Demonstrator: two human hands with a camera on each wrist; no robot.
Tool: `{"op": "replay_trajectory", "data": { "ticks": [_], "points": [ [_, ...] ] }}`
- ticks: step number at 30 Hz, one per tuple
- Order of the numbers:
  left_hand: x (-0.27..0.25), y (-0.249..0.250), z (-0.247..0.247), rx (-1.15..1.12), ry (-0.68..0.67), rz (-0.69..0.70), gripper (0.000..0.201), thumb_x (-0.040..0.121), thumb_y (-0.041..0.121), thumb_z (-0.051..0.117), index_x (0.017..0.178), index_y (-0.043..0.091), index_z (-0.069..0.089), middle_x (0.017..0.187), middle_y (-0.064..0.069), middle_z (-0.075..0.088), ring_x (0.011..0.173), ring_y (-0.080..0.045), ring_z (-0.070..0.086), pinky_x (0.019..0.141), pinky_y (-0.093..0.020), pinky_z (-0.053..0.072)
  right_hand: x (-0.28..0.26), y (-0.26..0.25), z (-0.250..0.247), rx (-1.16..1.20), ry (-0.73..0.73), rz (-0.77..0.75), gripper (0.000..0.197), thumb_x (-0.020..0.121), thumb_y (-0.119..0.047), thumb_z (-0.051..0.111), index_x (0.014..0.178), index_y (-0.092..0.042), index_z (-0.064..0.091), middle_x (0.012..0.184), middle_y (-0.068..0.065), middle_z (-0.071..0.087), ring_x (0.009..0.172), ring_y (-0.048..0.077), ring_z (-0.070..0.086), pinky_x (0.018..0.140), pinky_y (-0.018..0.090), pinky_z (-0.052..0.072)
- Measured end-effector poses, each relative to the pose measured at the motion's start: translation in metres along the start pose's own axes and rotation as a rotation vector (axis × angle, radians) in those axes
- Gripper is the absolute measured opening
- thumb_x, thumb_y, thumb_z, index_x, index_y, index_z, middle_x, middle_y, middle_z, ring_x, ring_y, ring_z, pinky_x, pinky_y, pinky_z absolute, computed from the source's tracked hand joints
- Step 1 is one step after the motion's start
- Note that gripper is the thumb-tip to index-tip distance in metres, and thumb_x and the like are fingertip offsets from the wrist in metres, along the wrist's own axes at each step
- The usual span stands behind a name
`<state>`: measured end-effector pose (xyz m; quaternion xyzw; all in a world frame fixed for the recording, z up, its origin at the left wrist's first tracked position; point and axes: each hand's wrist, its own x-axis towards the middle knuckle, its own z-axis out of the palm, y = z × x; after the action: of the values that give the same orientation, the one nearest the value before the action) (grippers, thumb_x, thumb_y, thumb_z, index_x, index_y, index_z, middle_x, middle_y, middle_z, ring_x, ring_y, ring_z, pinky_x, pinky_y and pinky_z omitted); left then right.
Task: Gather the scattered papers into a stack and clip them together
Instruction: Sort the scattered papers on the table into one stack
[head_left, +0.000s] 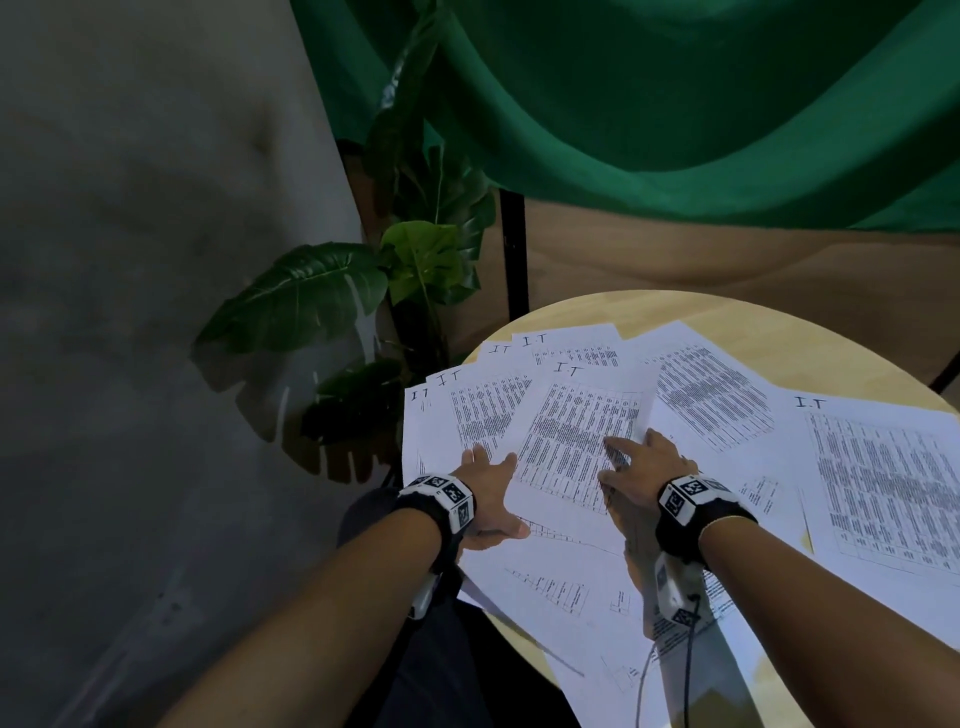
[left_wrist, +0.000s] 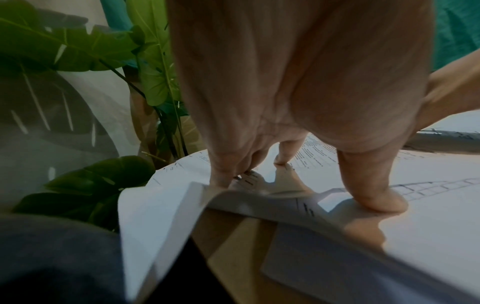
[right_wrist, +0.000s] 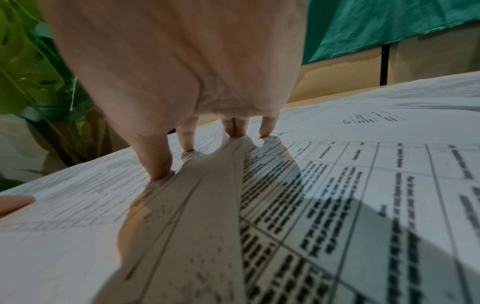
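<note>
Your left hand and right hand press flat, fingers spread wide and gripping nothing, on printed papers fanned in overlapping layers across the round wooden table. Your right fingertips rest on a sheet of dense tables; your left thumb pins a sheet near the table's edge, where a corner overhangs. A leafy plant stands left of the table, below a green cloth.

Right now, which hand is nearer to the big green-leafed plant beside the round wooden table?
Left. The left hand presses papers at the table edge beside the green-leafed plant; the right hand rests farther toward the table's middle.
</note>
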<state>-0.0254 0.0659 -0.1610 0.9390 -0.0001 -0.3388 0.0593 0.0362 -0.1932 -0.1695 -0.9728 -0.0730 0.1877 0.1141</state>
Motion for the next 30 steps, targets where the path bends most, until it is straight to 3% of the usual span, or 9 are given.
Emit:
{"op": "replay_trajectory", "data": {
  "ticks": [19, 30],
  "points": [
    [0.002, 0.0, 0.003, 0.023, 0.018, -0.005, 0.127, 0.089, 0.065, 0.077, 0.173, 0.026, -0.01, 0.177, -0.023, -0.024, 0.164, -0.049, -0.018, 0.127, -0.071, 0.025, 0.012, 0.004, 0.006, -0.008, 0.002, -0.003, 0.068, 0.093, -0.067, 0.053, 0.156, -0.05, 0.034, 0.155, 0.008, 0.036, 0.145, 0.033, 0.038, 0.116, 0.053, 0.039],
    [0.002, -0.001, 0.005, -0.008, 0.015, -0.006, 0.128, 0.089, 0.063, 0.078, 0.173, 0.025, -0.01, 0.176, -0.024, -0.026, 0.164, -0.047, -0.02, 0.128, -0.07, 0.023, 0.013, 0.004, 0.007, -0.026, 0.0, -0.006, 0.069, 0.093, -0.067, 0.054, 0.157, -0.049, 0.034, 0.154, 0.011, 0.037, 0.145, 0.035, 0.037, 0.115, 0.053, 0.04]
  ]
}}
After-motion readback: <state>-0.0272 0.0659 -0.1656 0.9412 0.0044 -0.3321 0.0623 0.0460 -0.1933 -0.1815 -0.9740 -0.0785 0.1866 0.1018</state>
